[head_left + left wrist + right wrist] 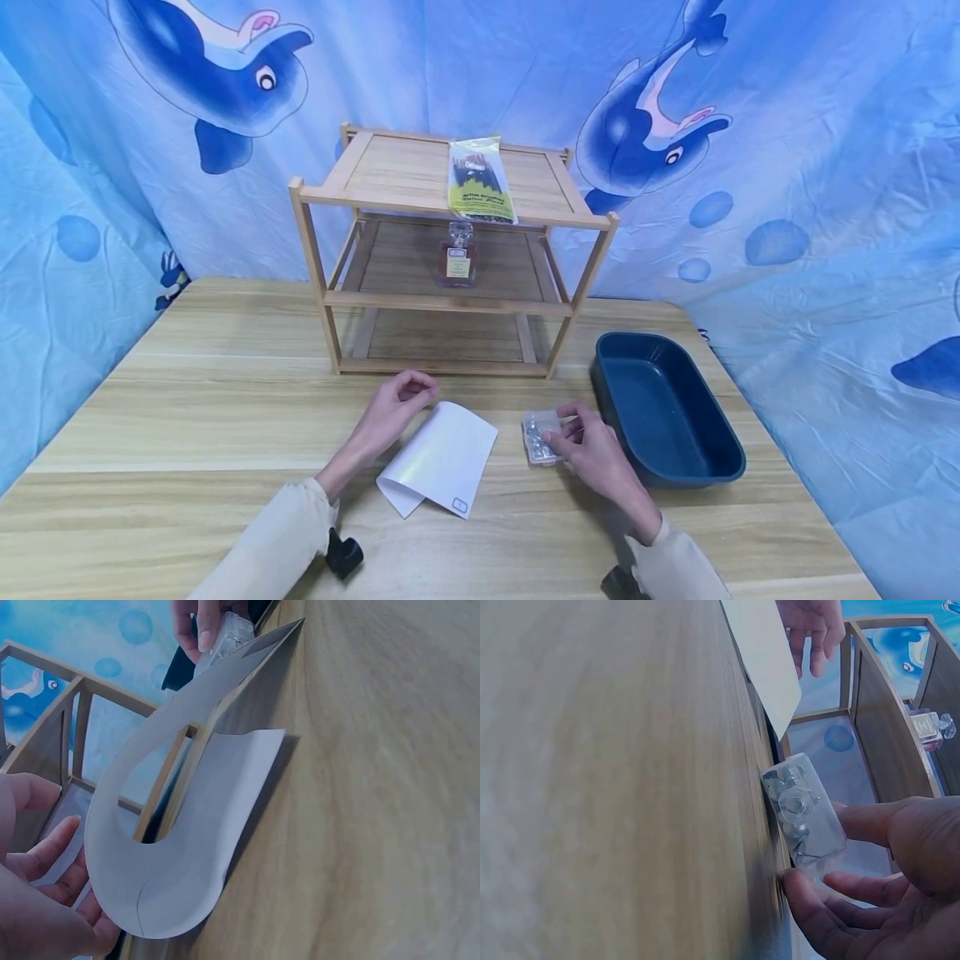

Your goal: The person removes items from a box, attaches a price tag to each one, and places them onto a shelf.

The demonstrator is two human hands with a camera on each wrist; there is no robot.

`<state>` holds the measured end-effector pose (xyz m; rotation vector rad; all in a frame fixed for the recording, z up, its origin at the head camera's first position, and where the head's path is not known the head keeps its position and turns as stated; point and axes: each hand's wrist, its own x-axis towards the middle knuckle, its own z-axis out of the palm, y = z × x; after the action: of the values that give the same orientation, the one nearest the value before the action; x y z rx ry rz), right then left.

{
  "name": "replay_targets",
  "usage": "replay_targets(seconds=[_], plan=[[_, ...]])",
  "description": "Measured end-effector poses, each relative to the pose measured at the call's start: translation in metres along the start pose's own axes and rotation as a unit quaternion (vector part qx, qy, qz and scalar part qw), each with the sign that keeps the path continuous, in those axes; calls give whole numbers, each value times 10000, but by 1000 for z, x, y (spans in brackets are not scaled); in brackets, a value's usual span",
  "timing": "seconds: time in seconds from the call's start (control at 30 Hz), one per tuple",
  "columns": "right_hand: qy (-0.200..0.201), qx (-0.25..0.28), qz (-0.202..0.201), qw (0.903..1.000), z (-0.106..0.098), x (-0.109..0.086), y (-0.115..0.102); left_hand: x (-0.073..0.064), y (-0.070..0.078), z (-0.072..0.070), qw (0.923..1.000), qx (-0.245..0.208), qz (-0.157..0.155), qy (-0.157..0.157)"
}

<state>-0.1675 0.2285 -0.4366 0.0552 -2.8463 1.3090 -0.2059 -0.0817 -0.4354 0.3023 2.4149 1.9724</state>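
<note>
My right hand [597,457] pinches a small clear plastic box [536,435] at its right side, thumb on one edge and fingers on another. Small clear and metallic pieces that look like pins show inside the box [796,802] in the right wrist view. A sheet of white paper [453,446] lies on the table left of the box, its left side curled over and a small label on its near corner. By the paper's upper left edge, my left hand [396,408] hovers with loosely bent fingers and nothing in them. The paper's curl [176,900] rises right beside those fingers in the left wrist view.
A three-tier wooden shelf [450,304] stands at the back. On its top lies a pack of artist brushes [480,183]; a glass bottle [457,260] with a stopper stands on the middle tier. A dark blue basin [675,417] sits just right of my right hand.
</note>
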Motion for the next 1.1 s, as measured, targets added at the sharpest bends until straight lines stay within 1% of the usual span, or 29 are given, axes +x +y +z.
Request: replay_targets(seconds=[0.2,0.4,0.53,0.63,0.8,0.87,0.97,1.1], plan=[[2,-45,-18,10000,0,0,0,-1,0,0,10000,94,-15,-10],[10,-79,-75,9999,0,-1,1,-1,-1,1,9999,150,46,-13],[11,-138,-125,9998,0,-1,1,-2,-2,1,9994,328,59,-110],[73,-222,-197,9995,-1,-1,0,-2,-3,1,9981,551,79,-256],[461,-568,-535,9959,0,-3,-5,-3,-3,3,9950,873,85,-487],[628,-620,-704,9936,2,-5,-8,-4,-3,4,9932,1016,79,-559],[782,-494,-1052,9901,6,-7,-12,-5,-3,5,9903,1240,82,-622],[833,-269,-1721,9812,15,-9,-18,-7,-1,7,9854,1615,22,-546]])
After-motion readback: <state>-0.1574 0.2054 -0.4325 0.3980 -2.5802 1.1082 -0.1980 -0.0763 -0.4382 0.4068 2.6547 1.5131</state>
